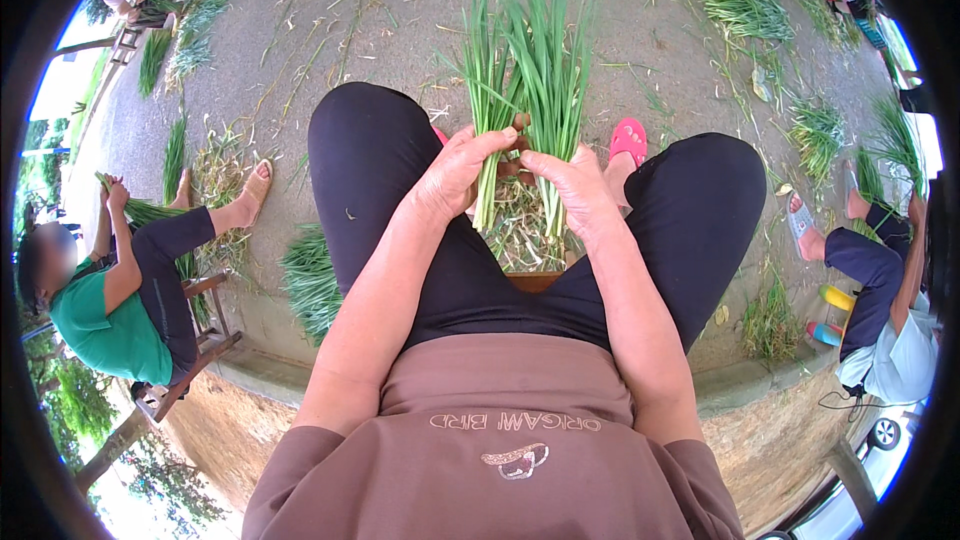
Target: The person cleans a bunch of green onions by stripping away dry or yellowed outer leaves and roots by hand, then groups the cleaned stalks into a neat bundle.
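Observation:
Between my knees, my left hand (455, 174) is closed around a bunch of garlic chives (487, 90), leaves pointing away and pale stem ends toward me. Beside it, my right hand (577, 188) grips a second, fuller bunch of garlic chives (553, 75), held the same way. The two bunches lean close together at the stems, and my fingertips nearly meet between them. Part of my fingers is hidden behind the stems. Under my hands lies a pile of pale plant trimmings (530, 245).
Bundled greens (311, 282) lie left of my leg. More green heaps (740, 2) and loose scraps spread over the grey pavement (410, 50). A person in a green shirt (115, 325) sits at left on a wooden stool (205, 340); another person (890, 340) sits at right.

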`<state>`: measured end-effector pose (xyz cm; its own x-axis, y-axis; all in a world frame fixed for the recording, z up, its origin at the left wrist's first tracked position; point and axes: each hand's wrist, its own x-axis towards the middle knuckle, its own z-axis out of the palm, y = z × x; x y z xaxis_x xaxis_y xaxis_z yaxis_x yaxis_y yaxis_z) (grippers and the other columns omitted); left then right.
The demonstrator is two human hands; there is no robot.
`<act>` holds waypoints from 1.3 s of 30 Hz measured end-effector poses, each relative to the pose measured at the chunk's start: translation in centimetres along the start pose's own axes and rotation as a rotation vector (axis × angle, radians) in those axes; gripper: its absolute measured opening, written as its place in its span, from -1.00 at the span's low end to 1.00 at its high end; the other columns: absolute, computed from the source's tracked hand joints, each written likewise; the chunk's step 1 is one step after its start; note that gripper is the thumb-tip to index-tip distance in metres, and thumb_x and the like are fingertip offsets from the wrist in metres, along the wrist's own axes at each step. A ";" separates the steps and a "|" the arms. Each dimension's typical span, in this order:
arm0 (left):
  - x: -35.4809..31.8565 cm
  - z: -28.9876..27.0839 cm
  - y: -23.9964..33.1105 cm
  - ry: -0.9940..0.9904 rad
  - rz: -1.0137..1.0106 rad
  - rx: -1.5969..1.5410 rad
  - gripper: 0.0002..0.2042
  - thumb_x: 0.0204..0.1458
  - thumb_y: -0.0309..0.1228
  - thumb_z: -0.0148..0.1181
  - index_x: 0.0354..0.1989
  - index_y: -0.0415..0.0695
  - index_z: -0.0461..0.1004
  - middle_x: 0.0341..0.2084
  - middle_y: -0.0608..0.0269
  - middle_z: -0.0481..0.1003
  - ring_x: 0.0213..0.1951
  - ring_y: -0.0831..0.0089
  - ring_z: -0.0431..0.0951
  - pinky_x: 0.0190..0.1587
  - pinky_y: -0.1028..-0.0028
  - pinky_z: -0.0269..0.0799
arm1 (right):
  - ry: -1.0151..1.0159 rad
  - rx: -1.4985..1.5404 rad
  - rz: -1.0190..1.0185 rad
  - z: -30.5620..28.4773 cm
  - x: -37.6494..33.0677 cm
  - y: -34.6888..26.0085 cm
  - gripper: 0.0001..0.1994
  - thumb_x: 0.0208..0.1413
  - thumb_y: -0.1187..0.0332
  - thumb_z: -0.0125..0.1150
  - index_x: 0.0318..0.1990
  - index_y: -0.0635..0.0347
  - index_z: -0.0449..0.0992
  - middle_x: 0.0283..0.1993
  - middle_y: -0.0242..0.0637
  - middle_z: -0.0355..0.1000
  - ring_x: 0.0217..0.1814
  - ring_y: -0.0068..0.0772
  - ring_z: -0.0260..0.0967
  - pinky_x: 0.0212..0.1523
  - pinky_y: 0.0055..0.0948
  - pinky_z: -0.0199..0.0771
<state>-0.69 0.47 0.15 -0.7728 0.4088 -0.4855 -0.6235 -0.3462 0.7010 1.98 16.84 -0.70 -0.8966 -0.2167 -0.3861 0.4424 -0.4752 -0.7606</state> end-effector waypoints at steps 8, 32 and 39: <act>-0.1 -0.3 0.2 -0.022 -0.029 0.015 -0.65 0.05 -0.31 0.12 0.03 -0.13 0.39 -0.33 0.32 0.44 -0.35 0.56 0.41 -0.28 0.55 0.37 | -0.063 -0.050 -0.037 0.3 -0.1 -0.3 -0.55 -0.05 0.59 0.16 0.08 0.22 0.35 -0.09 -0.29 0.42 -0.08 -0.44 0.38 0.00 -0.44 0.34; 0.3 -0.7 -0.4 0.062 -0.122 0.066 -0.77 0.07 -0.42 0.04 -0.10 -0.21 0.42 -0.48 0.28 0.46 -0.60 0.61 0.32 -0.56 0.63 0.27 | 0.029 0.371 -0.026 -1.0 -1.7 -4.3 -0.75 -0.05 0.55 0.20 -0.17 0.37 0.42 -0.29 -0.18 0.44 -0.45 -0.44 0.43 -0.48 -0.50 0.52; 0.9 -2.3 -1.2 0.265 0.021 -0.074 -0.74 0.09 -0.51 0.03 -0.04 -0.18 0.27 -0.30 0.21 0.44 -0.57 0.62 0.27 -0.61 0.63 0.25 | -0.178 0.893 -0.265 -3.4 -1.8 -6.3 -0.79 0.08 0.45 0.18 -0.12 0.25 0.41 -0.29 -0.32 0.34 -0.37 -0.55 0.25 -0.45 -0.61 0.37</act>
<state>-0.92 -0.67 -2.33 -0.7838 0.1694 -0.5974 -0.6063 -0.4170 0.6772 0.85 23.16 3.05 -0.9881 -0.0998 -0.1171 0.1121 -0.9883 -0.1034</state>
